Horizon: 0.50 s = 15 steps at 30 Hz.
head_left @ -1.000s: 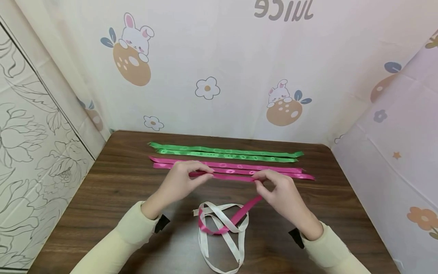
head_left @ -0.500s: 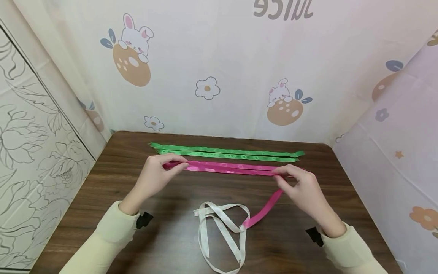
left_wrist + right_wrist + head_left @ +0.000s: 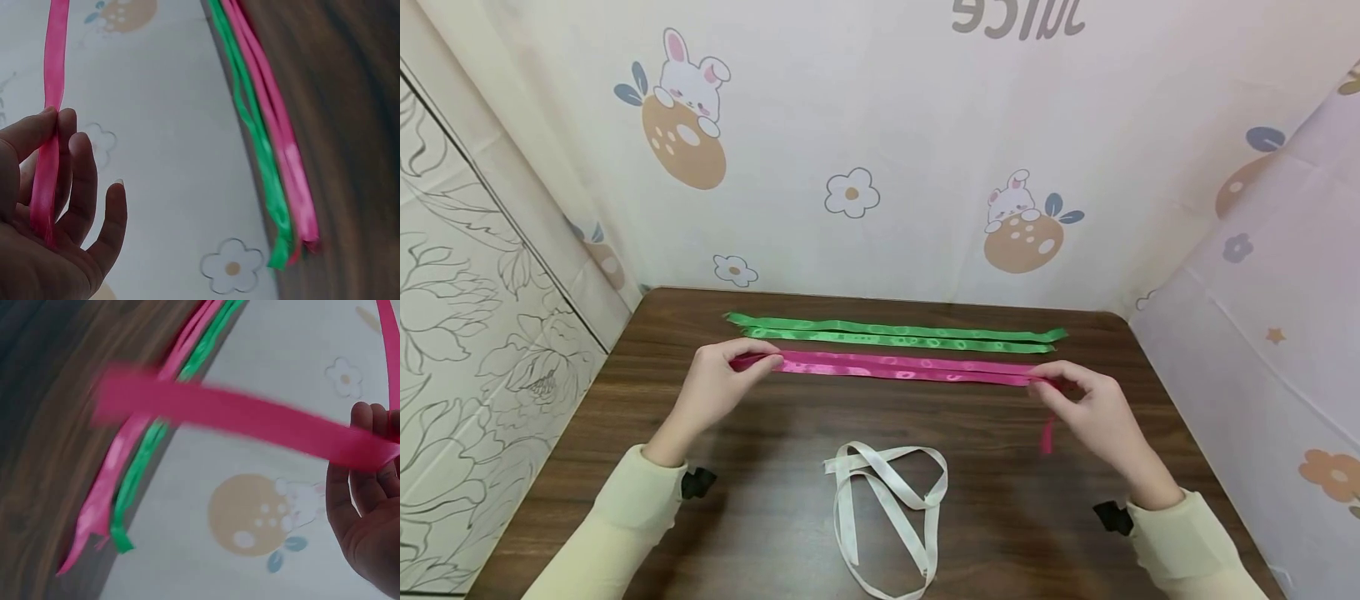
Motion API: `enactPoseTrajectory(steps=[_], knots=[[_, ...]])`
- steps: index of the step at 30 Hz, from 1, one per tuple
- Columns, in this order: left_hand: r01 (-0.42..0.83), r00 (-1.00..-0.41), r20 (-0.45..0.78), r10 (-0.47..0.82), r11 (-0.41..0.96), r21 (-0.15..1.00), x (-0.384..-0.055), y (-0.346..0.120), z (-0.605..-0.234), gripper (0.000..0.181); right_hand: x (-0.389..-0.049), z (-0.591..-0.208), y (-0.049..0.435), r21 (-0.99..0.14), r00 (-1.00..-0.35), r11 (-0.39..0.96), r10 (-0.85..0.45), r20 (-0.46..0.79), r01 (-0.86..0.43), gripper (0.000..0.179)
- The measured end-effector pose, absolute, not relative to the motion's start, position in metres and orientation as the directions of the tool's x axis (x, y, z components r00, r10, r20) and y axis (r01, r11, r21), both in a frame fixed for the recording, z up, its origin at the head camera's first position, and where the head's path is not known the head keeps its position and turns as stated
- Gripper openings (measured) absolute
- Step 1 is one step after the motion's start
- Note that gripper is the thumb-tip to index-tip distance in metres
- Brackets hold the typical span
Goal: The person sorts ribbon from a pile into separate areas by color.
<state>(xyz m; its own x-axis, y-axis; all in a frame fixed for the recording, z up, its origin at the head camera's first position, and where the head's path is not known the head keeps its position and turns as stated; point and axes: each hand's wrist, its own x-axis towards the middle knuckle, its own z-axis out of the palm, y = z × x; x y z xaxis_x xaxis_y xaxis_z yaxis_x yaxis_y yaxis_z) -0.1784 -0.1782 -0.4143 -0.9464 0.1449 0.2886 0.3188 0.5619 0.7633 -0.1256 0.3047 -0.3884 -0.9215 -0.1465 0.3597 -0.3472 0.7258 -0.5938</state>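
Observation:
My left hand (image 3: 718, 383) pinches a pink satin ribbon (image 3: 56, 59) between thumb and fingertips, its short end lying across the palm in the left wrist view. Over on the right, my right hand (image 3: 1097, 412) pinches the same ribbon, and a loose tail (image 3: 237, 419) hangs from those fingers, blurred in the right wrist view. Between the hands the ribbon is stretched out, overlapping the pink ribbons (image 3: 902, 372) laid on the table in the head view. Two green ribbons (image 3: 895, 337) lie side by side just behind these.
A tangled white ribbon (image 3: 847, 525) lies in loops at the front middle of the brown wooden table (image 3: 1015, 508). A printed curtain (image 3: 925, 125) with rabbits and flowers rises behind the back edge, and more printed cloth (image 3: 1262, 358) borders the right side.
Both hands have spread apart sideways along the pink ribbon and moved slightly farther back. The ribbon's tail has come off the white ribbon and now hangs from the right hand.

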Motion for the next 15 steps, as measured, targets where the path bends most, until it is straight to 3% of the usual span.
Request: enactPoseTrajectory(steps=[8,15], knots=[[0.248,-0.967,0.228,0.112,0.604,0.757,-0.188,-0.195,-0.433,0.018,-0.137,-0.409,0.335,-0.636,-0.960,0.726,-0.130,0.248,-0.263,0.014],[0.233,-0.970,0.219,0.104,0.642,0.730,-0.196,-0.208,-0.448,0.019,-0.144,-0.423,0.361,-0.630,-0.987,0.760,-0.121,0.103,-0.159,0.021]])
